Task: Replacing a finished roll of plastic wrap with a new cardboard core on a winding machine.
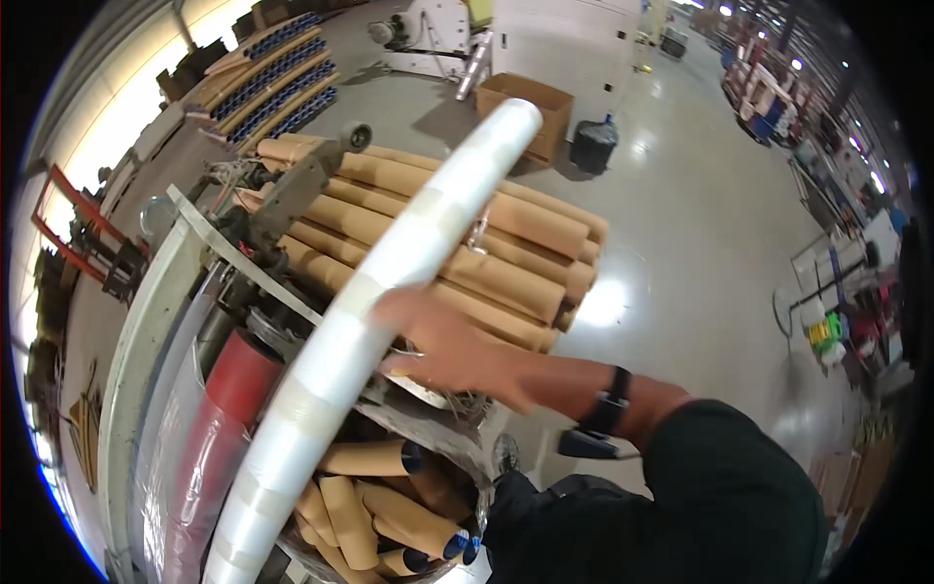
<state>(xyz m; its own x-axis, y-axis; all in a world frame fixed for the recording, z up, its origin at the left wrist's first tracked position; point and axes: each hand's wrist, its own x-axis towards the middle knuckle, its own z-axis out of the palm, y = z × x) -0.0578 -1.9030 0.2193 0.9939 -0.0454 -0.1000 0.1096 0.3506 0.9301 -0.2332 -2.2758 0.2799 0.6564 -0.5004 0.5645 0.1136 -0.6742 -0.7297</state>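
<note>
Polished concrete floor (681, 195) runs wide and bare to the right and far end of this factory hall, with plenty of walking room there; to the left everything crowds up against a machine frame (146, 321) and its red roller (229, 389).

One long roll of clear plastic film (389, 263) slants up from the lower left corner toward the upper middle, its top end standing free above a stack of cardboard tubes (506, 243). I count roughly a dozen long tubes lying side by side in that stack, and about eight shorter ones jumbled in a bin (389, 516) below. One open cardboard box (530, 102) and one dark waste bin (593, 146) stand beyond, near a white machine cabinet (564, 39).

Only one hand shows: the right hand (448, 341), wearing a dark wristband, reaches in from the lower right, fingers spread flat and laid against the right side of the film roll at about its middle. The left hand is out of sight, so its state I cannot tell.
</note>
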